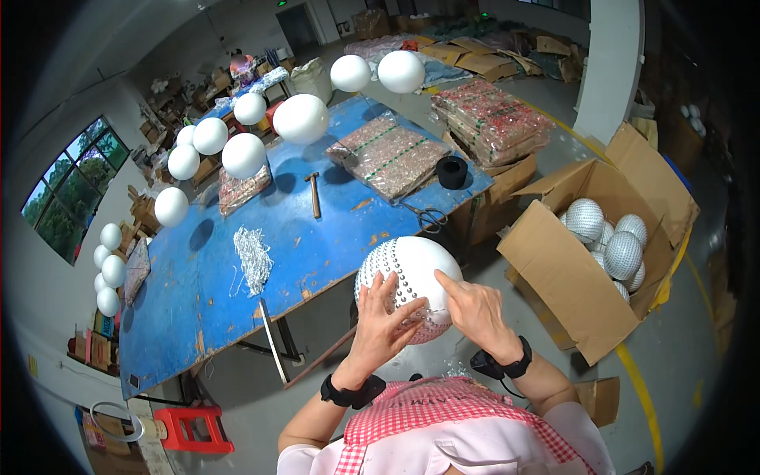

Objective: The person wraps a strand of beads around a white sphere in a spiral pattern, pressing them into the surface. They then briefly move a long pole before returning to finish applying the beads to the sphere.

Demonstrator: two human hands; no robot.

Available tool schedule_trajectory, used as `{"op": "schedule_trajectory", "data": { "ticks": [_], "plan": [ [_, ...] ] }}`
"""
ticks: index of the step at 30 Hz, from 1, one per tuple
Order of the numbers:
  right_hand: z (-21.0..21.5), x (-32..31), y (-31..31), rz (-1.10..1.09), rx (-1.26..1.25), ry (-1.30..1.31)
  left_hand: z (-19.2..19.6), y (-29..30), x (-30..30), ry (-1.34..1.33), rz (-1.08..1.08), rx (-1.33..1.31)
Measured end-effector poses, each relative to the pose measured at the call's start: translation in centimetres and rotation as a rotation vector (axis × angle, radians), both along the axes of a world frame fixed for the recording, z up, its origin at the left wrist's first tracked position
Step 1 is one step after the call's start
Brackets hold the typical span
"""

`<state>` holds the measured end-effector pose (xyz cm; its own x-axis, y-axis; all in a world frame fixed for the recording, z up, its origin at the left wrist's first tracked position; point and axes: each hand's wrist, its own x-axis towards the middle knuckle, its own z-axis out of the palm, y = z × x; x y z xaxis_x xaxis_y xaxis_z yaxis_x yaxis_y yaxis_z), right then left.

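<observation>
A large white ball (431, 261) is in front of my apron, with rows of silver beads (401, 276) over its left part and its right part bare. My left hand (378, 326) lies against the beaded side, its fingers spread. On the ball's right side, my right hand (480, 315) touches the white surface with a stretched-out index finger; its other fingers bend inward and are partly hidden. A thin line crosses the ball between my hands. What supports the ball underneath is hidden.
A worn blue table (293, 237) bears a bundle of silver bead strings (252, 260), a hammer (314, 195), scissors (428, 217), black tape (451, 172) and a wrapped package (386, 155). White balls (244, 155) stand above it. At right, an open carton (566, 273) holds beaded balls (623, 255).
</observation>
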<state>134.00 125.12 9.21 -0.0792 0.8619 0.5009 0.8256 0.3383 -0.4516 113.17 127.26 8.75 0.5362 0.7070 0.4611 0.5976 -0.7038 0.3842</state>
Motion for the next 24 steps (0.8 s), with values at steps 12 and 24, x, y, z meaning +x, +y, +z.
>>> {"op": "schedule_trajectory", "data": {
  "ticks": [12,24],
  "plan": [
    [0.2,-0.2,-2.1,0.11,0.111,0.153,-0.3,0.5,-0.1,-0.057,-0.003,-0.031],
    [-0.8,-0.3,-3.0,0.138,0.162,-0.09,0.0,1.1,-0.5,-0.08,-0.028,-0.024]
  ]
}}
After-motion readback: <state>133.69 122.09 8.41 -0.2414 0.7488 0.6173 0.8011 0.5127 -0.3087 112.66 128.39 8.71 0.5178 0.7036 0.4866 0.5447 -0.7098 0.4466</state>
